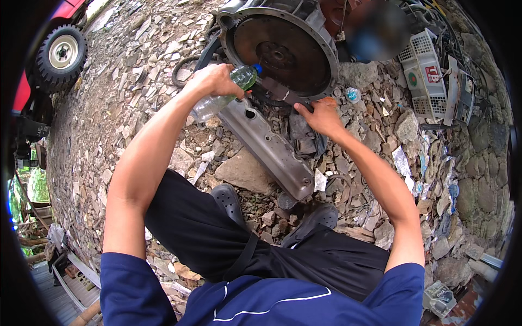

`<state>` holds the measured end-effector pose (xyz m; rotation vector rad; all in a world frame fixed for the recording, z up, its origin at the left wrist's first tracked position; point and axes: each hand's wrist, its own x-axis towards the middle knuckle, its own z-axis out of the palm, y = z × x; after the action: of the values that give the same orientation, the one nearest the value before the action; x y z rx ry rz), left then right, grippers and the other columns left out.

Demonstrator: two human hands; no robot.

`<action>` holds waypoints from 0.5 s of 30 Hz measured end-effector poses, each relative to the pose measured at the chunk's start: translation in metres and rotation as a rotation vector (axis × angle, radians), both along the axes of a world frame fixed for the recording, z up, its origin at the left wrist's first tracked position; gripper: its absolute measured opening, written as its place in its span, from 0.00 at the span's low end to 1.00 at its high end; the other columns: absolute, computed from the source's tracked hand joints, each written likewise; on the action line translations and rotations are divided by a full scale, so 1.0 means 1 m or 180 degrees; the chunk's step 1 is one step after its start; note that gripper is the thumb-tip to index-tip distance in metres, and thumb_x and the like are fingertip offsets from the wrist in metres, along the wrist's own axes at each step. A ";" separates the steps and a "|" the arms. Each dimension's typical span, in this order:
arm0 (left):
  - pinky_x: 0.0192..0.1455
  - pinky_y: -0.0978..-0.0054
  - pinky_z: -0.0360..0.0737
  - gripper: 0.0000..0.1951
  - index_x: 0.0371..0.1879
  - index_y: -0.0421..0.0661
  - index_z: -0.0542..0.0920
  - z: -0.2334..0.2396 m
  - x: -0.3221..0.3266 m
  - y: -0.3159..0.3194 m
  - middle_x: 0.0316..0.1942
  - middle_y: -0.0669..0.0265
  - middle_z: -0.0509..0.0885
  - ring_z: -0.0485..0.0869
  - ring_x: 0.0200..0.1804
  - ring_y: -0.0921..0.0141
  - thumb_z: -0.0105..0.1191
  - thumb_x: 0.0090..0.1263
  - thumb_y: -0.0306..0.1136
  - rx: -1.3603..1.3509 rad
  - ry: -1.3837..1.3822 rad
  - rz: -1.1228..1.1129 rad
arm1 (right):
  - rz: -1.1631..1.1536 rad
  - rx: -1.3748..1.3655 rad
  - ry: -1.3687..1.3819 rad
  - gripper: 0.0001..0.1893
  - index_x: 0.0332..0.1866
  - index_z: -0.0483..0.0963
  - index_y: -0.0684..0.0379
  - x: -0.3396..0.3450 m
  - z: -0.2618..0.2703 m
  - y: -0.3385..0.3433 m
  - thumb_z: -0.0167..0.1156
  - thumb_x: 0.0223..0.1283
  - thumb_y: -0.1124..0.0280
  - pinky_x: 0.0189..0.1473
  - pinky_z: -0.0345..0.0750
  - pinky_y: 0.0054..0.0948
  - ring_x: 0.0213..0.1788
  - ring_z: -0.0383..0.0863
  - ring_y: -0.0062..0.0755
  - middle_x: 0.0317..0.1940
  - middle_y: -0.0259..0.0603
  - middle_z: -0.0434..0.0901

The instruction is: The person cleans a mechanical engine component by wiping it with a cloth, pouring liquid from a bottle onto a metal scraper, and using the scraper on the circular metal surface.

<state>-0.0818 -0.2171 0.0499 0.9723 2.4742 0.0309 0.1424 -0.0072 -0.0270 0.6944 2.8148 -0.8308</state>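
My left hand [218,79] grips a tilted clear plastic bottle [212,106], its blue cap [257,69] towards the engine. The bottle looks green near the cap. In my right hand [324,116] is the dark end of a flat, brownish blade-like tool [281,91]; its exact kind cannot be told. The blade lies across the lower rim of an engine's round bell housing [332,75], in front of the rusty flywheel [297,49]. Between my hands and feet, a long metal engine valve cover [267,148] rests slanting on the ground, beside a large rock [242,171].
Broken stone and tile rubble [134,81] covers the ground. A white plastic crate [424,77] leans at right near a stone wall [481,171]. A crushed plastic cup [352,95] lies beyond my right hand. At far left stands a red vehicle's wheel [63,53]. A blurred patch hides the top right.
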 end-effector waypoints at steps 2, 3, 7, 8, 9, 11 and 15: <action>0.64 0.65 0.79 0.56 0.69 0.32 0.69 0.001 0.000 0.000 0.61 0.41 0.80 0.82 0.61 0.53 0.69 0.40 0.57 0.0073 0.0116 -0.0049 | -0.0197 -0.0065 0.0387 0.40 0.43 0.81 0.72 -0.002 -0.006 -0.004 0.49 0.69 0.34 0.52 0.79 0.48 0.45 0.85 0.62 0.33 0.63 0.84; 0.64 0.64 0.79 0.55 0.69 0.32 0.70 -0.003 0.000 -0.003 0.60 0.41 0.80 0.83 0.60 0.53 0.69 0.41 0.57 0.0130 0.0240 -0.0070 | -0.0252 -0.0149 0.0399 0.38 0.44 0.80 0.71 -0.006 -0.007 -0.006 0.49 0.70 0.36 0.53 0.78 0.50 0.46 0.84 0.65 0.35 0.65 0.84; 0.56 0.57 0.82 0.51 0.70 0.45 0.70 -0.015 -0.003 -0.015 0.53 0.47 0.85 0.86 0.53 0.53 0.68 0.44 0.60 0.0210 0.0569 -0.0250 | -0.0449 -0.0298 0.0463 0.35 0.45 0.79 0.68 -0.030 -0.011 -0.012 0.48 0.71 0.38 0.55 0.76 0.55 0.51 0.81 0.70 0.40 0.70 0.82; 0.56 0.57 0.82 0.52 0.71 0.45 0.67 -0.017 -0.005 -0.019 0.53 0.46 0.85 0.86 0.54 0.52 0.67 0.45 0.59 0.0247 0.0585 -0.0284 | -0.0496 -0.0288 0.0484 0.35 0.45 0.79 0.67 -0.039 -0.012 -0.012 0.47 0.72 0.38 0.55 0.76 0.55 0.51 0.81 0.70 0.40 0.70 0.82; 0.56 0.57 0.82 0.52 0.71 0.45 0.67 -0.018 -0.007 -0.028 0.53 0.45 0.85 0.86 0.54 0.52 0.67 0.45 0.59 0.0348 0.0600 -0.0238 | -0.0504 -0.0269 0.0542 0.35 0.45 0.79 0.67 -0.052 -0.017 -0.016 0.46 0.72 0.38 0.55 0.76 0.55 0.51 0.81 0.70 0.40 0.70 0.82; 0.56 0.58 0.82 0.52 0.72 0.45 0.66 -0.025 -0.010 -0.036 0.52 0.43 0.84 0.85 0.54 0.51 0.67 0.46 0.59 0.0614 0.0582 -0.0199 | -0.0579 -0.0165 0.0621 0.35 0.44 0.79 0.66 -0.066 -0.030 -0.017 0.45 0.72 0.37 0.54 0.77 0.56 0.50 0.81 0.71 0.39 0.71 0.82; 0.54 0.56 0.81 0.50 0.70 0.44 0.65 -0.008 -0.005 -0.046 0.49 0.43 0.85 0.85 0.50 0.48 0.69 0.47 0.54 0.0760 0.0329 0.0074 | -0.0613 0.0078 0.0415 0.36 0.43 0.81 0.64 -0.050 -0.051 0.005 0.43 0.73 0.36 0.51 0.78 0.57 0.46 0.82 0.72 0.36 0.69 0.83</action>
<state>-0.0871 -0.2629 0.0417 1.0659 2.6202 0.2972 0.0925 -0.0017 -0.0777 0.9614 2.9116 -0.9037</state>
